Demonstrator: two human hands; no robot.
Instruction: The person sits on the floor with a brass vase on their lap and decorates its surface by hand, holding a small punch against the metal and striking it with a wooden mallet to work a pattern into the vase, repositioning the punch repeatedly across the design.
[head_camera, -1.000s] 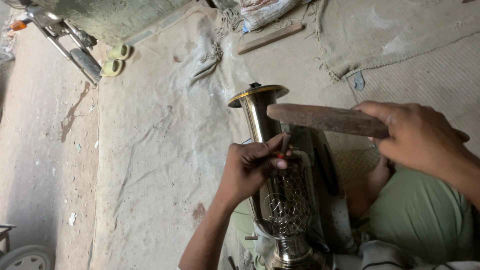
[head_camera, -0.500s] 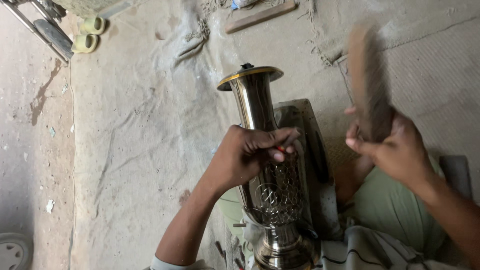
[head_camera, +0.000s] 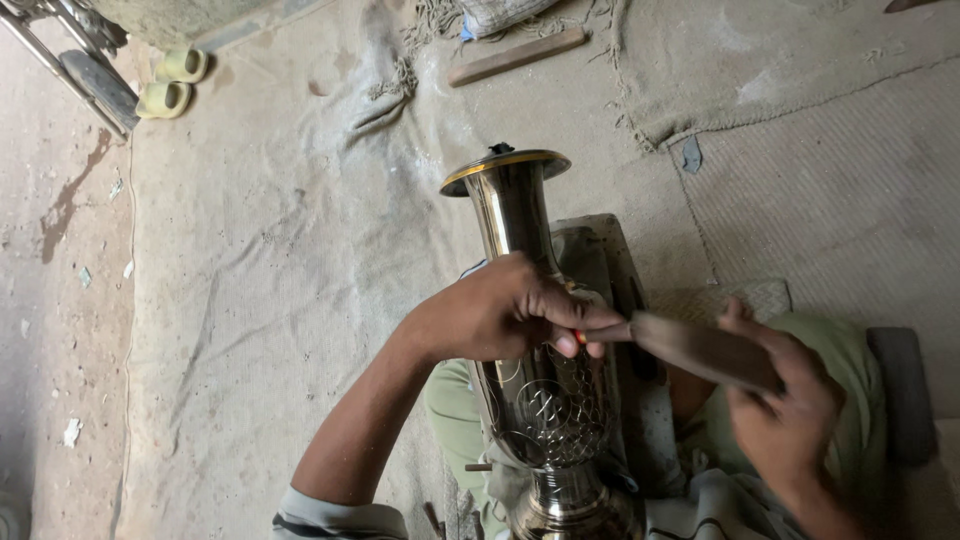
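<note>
- Dusty floor, covered with a worn grey cloth (head_camera: 250, 300); a woven mat (head_camera: 850, 200) lies over the far right part.
- Person sits on the floor, a tall shiny metal vase (head_camera: 530, 330) lying across the lap, its flared gold-edged mouth pointing away and its foot toward the body.
- Vase body shows a cut pattern of loops and mesh — visible just under the left hand.
- Left hand (head_camera: 500, 315) rests on top of the vase, fingers curled together, fingertips pinching a small tool with a red bit at its tip; the tool itself is mostly hidden.
- Right hand (head_camera: 790, 420) grips a flat wooden stick (head_camera: 700, 350), fingers wrapped round its near end; the stick's far end meets the left fingertips.
- Dark block (head_camera: 600, 260) sits under the vase neck — what kind it is, cannot tell.
- Far off: a wooden slat (head_camera: 517, 56) near the top, a pair of pale green sandals (head_camera: 172, 82) top left, beside a metal frame (head_camera: 90, 70).
</note>
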